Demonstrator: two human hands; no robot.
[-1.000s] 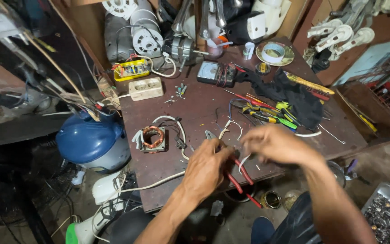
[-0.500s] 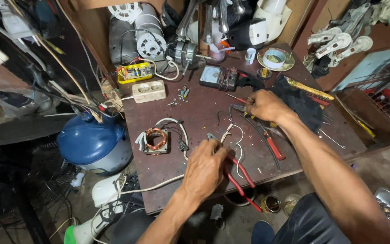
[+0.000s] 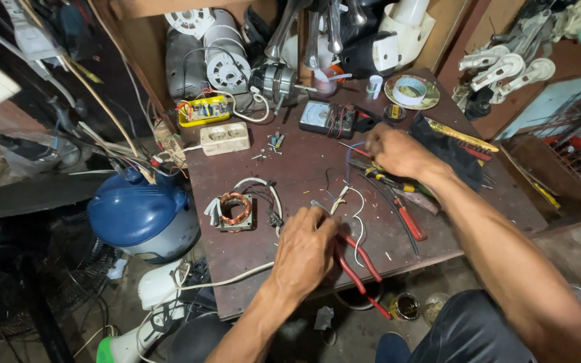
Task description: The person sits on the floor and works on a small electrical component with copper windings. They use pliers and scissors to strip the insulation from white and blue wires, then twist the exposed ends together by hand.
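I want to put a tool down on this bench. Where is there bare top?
Free: the brown top between the beige socket block, the meter and the copper coil. Also the near left corner below the coil. Crowded: around the right hand with its screwdrivers, and by the left hand with red-handled pliers.

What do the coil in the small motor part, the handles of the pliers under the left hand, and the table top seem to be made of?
Motor stator coil: probably enamelled copper wire, with an orange-brown metallic sheen. Pliers handles: likely rubber or plastic sleeves, matte red, over metal. Table top: seemingly wood or laminate board, dull dark brown, scuffed. The left hand rests on the pliers.
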